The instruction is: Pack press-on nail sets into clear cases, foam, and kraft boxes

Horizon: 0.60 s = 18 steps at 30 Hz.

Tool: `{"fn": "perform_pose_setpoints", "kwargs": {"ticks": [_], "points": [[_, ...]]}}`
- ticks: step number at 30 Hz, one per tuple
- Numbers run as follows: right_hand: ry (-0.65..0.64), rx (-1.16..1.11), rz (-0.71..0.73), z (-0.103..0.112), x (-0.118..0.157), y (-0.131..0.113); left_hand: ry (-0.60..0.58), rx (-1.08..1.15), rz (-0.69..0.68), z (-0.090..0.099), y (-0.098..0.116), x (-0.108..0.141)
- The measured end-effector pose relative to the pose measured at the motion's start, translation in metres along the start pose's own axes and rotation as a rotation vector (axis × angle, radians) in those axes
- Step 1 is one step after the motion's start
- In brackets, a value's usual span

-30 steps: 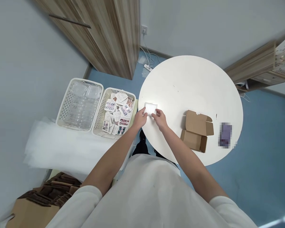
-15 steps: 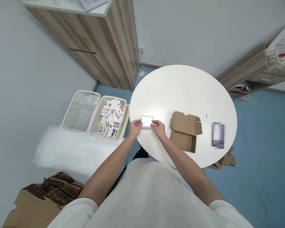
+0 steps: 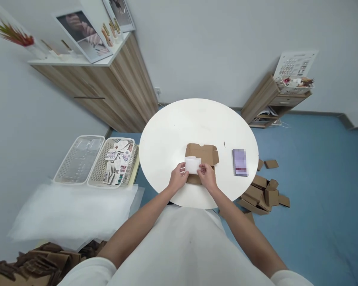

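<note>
Between my two hands is a white wrapped packet (image 3: pixel 192 165), flat and roughly rectangular; whatever is inside it is hidden. My left hand (image 3: pixel 178 177) pinches its left edge. Its right edge is gripped by the fingers of my right hand (image 3: pixel 207 176). Beneath the packet lies a brown cardboard box (image 3: pixel 203 150) with its lid folded back, and the packet covers much of the box's tray. Whether the packet touches the box I cannot tell. To the right on the white round table (image 3: pixel 170 131) is a blurred purple stack (image 3: pixel 240 162).
White baskets stand at left, one with clear plastic cases (image 3: pixel 79 161), the other with printed cards (image 3: pixel 119 159). White sheets (image 3: pixel 74 214) lie nearer me, above flattened cardboard (image 3: pixel 38 264). Several cardboard boxes (image 3: pixel 258 194) sit on the floor at right. A wooden cabinet (image 3: pixel 122 87) stands behind.
Both hands have carried the white packet from the table's left edge rightward to over the open cardboard box. The camera view has shifted, showing more of the cabinet top and the floor boxes.
</note>
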State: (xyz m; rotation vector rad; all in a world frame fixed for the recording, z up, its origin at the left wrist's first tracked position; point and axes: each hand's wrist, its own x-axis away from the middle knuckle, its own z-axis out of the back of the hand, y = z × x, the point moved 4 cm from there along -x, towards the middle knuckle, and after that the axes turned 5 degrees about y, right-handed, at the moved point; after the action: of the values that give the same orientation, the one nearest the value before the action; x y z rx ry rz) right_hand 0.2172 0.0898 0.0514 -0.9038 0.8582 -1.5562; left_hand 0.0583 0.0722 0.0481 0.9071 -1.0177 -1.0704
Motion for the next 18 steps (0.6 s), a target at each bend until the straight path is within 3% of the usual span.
{"fn": "perform_pose_setpoints", "kwargs": {"ticks": [7,13,18], "points": [[-0.093,0.217,-0.015,0.021,0.003,0.037,-0.203,-0.087,-0.023,-0.039,-0.003,0.015],[-0.226,0.305,-0.026,0.015,0.009,0.055,-0.306,-0.381,0.055,-0.045,-0.016,0.019],[-0.309,0.361,-0.029,0.011,0.012,0.061,-0.408,-0.605,-0.038,-0.053,-0.010,0.015]]}}
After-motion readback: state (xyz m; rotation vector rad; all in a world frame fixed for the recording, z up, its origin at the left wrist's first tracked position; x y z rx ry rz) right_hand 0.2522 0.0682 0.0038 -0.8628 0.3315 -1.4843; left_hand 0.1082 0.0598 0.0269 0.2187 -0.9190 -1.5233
